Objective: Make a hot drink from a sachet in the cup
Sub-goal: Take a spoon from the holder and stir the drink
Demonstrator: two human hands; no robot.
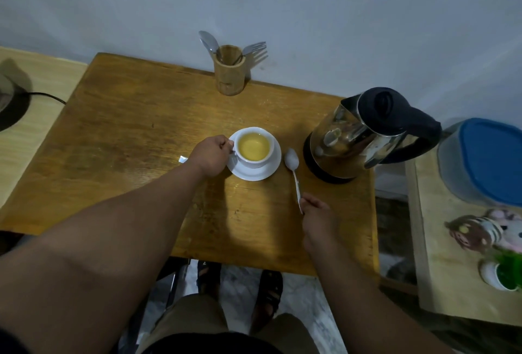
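The cup (pixel 253 146), full of yellow drink, is being pinched at its handle by the left hand (pixel 210 155) while the spoon (pixel 293 174), just right of the cup, is being gripped by the right hand (pixel 317 216); a jolt is risking spillage.

left hand (pixel 210 157): closed, fingers pinching the cup (pixel 254 146) handle, arm stretched forward
right hand (pixel 317 218): fingers pinched on the spoon (pixel 293 175) handle end
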